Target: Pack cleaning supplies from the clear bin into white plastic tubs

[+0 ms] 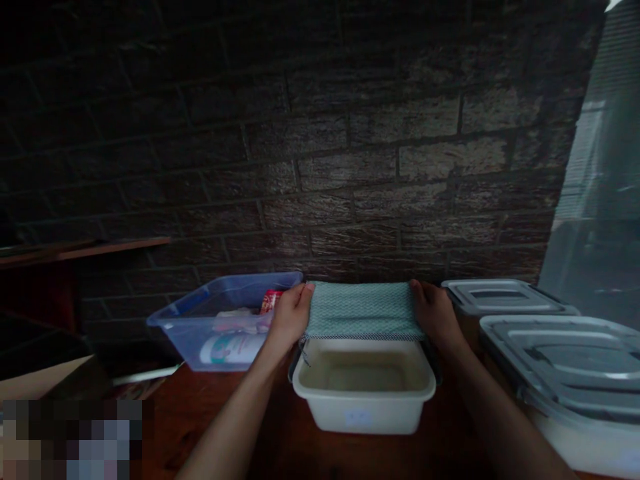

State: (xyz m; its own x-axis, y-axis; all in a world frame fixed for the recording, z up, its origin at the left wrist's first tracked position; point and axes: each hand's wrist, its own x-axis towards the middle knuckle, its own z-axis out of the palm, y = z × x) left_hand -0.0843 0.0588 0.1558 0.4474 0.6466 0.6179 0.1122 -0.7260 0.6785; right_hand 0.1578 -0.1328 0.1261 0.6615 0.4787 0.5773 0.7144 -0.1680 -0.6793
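Observation:
A light green textured cloth (365, 310) is stretched between my two hands above the back edge of a white plastic basin (370, 407). My left hand (295, 308) pinches the cloth's left end, thumb in front. At the other end, my right hand (434, 308) grips it with the thumb on the near side. The cloth looks folded into a band, with a dark stitched lower edge hanging by the basin's rim. Inside the basin the bottom looks pale; whether it holds water I cannot tell. Dark handles show at the basin's sides.
To the left stands a clear bluish bin (185, 340) with a white bottle (233, 348) and a red packet (270, 301). Grey-lidded storage boxes (565, 360) stand on the right. A dark brick wall (320, 167) rises behind the brown wooden table (200, 413).

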